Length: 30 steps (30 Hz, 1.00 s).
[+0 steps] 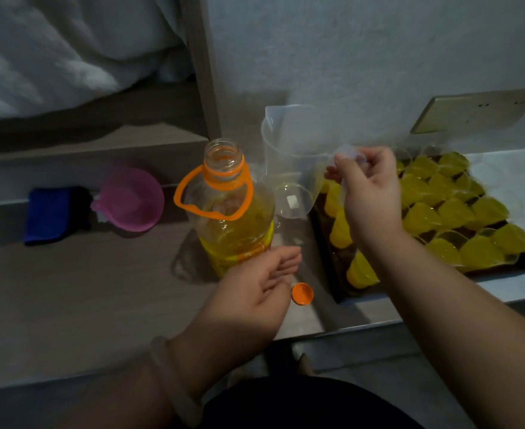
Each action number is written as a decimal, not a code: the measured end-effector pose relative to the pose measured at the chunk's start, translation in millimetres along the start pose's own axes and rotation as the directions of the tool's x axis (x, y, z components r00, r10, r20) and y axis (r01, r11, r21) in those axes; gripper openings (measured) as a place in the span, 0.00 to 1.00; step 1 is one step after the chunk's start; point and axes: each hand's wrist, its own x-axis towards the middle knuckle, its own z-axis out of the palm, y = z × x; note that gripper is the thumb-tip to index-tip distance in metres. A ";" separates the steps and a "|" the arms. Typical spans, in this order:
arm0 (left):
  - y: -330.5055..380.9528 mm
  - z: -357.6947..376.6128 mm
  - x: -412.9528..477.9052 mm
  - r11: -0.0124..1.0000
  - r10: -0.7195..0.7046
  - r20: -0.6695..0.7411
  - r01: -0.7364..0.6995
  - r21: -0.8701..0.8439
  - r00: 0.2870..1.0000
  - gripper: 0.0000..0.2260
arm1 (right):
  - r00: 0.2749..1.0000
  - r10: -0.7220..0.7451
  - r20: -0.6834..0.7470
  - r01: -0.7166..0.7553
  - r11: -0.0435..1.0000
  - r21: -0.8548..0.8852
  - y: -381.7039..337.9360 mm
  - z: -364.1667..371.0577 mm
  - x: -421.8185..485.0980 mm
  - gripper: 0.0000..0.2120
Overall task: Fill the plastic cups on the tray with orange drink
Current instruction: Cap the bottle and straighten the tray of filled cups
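Observation:
A large clear bottle (pixel 230 218) of orange drink stands uncapped in the middle, with an orange carry handle round its neck. Its orange cap (pixel 302 293) lies on the surface in front. My right hand (pixel 369 193) grips the handle of a clear plastic jug (pixel 292 156), which looks empty and is held just left of the tray. The dark tray (pixel 332 264) on the right carries several plastic cups (pixel 459 209) filled with orange drink. My left hand (pixel 261 283) hovers with relaxed fingers beside the bottle's base, holding nothing.
A pink funnel (pixel 131 199) and a blue cloth (pixel 53 215) lie on the wooden shelf to the left. A white wall with a switch plate (pixel 477 109) stands behind the tray. White bedding fills the top left.

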 end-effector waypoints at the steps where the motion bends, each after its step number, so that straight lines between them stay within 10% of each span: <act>1: -1.3 -2.2 -0.9 0.992 0.078 -0.001 -0.077 0.104 0.997 0.18 | 1.000 0.016 0.020 -0.016 1.000 -0.012 4.9 4.3 1.8 0.08; 8: -1.6 -13.2 -3.0 0.643 0.457 0.239 -0.504 0.577 0.857 0.20 | 0.989 0.120 0.084 -0.109 0.986 -0.122 29.3 24.8 4.2 0.12; 21: -24.1 -39.1 1.8 0.469 0.601 0.169 -0.515 0.718 0.782 0.17 | 0.978 0.178 0.107 -0.132 0.930 -0.342 36.8 27.5 -8.9 0.15; 27: -36.0 -52.1 -5.4 0.407 0.671 0.143 -0.522 0.750 0.728 0.17 | 0.978 -0.166 0.123 0.207 0.824 -0.527 26.1 8.3 -39.0 0.18; 30: -42.1 -59.6 -7.5 0.423 0.720 0.055 -0.500 0.756 0.692 0.16 | 0.905 -0.173 0.389 0.405 0.629 -0.663 28.2 -0.4 -64.0 0.08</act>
